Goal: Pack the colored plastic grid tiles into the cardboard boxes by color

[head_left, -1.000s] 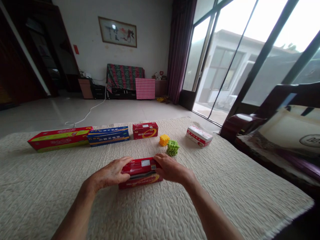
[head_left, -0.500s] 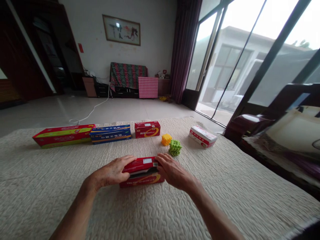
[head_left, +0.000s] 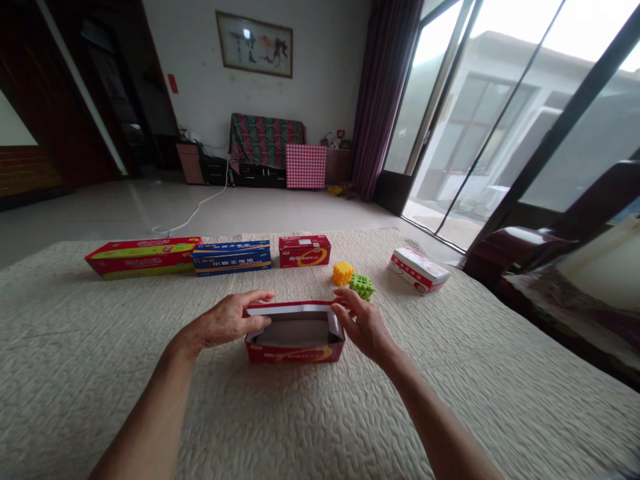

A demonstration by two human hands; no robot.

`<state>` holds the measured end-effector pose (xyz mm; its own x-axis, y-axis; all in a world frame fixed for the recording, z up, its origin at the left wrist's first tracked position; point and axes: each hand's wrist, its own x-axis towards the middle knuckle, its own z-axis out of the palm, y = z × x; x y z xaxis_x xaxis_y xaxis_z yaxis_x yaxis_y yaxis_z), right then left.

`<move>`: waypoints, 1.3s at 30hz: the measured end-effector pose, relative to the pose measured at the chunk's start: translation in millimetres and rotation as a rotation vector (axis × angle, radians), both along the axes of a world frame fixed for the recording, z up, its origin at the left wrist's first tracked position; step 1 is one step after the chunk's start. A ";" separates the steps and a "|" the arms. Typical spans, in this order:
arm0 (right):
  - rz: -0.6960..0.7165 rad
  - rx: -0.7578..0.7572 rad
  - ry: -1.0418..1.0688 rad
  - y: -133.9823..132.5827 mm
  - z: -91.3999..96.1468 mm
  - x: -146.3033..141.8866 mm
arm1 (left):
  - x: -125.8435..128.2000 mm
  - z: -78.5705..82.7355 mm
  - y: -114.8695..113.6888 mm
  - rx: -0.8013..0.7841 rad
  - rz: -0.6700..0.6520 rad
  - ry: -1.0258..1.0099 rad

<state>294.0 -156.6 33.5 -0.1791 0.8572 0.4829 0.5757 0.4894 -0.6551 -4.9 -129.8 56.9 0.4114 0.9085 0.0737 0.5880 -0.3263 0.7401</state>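
A red cardboard box (head_left: pixel 297 354) rests right in front of me with its lid (head_left: pixel 290 308) raised. Its grey inside shows, and I see nothing in it. My left hand (head_left: pixel 223 322) grips the left end of the lid, thumb on the inner side and fingers behind. At the other end, my right hand (head_left: pixel 367 328) holds the lid's right corner in the same way. Just beyond the right hand lie a green lattice cube (head_left: pixel 362 287) and a yellow knobbly cube (head_left: pixel 343 273), close together.
Across the quilted cover (head_left: pixel 150 313) stands a row: a long red and yellow-green box (head_left: pixel 145 258), a blue box (head_left: pixel 231 258) and another red box (head_left: pixel 304 252). A white and red box (head_left: pixel 419 270) lies to the right, near dark wooden furniture (head_left: pixel 500 250).
The lid of the near red box has swung up and away from me, uncovering its inside. Both hands have lifted with it. The view has shifted slightly.
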 end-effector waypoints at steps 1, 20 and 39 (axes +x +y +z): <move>-0.032 -0.001 0.019 0.6 -0.5 -0.7 | -1.7 0.2 1.9 -0.024 0.022 -0.050; 0.132 0.155 -0.303 -22.7 18.6 -23.7 | 6.9 -38.7 28.8 0.201 0.374 0.147; -0.112 0.072 -0.367 -8.4 17.0 7.2 | 13.0 -16.2 5.4 0.245 0.118 0.456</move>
<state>301.2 -165.0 50.5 -0.2583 0.8476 0.4635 0.8181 0.4471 -0.3617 8.1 -124.4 40.7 0.3471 0.9292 0.1268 0.8755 -0.3695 0.3113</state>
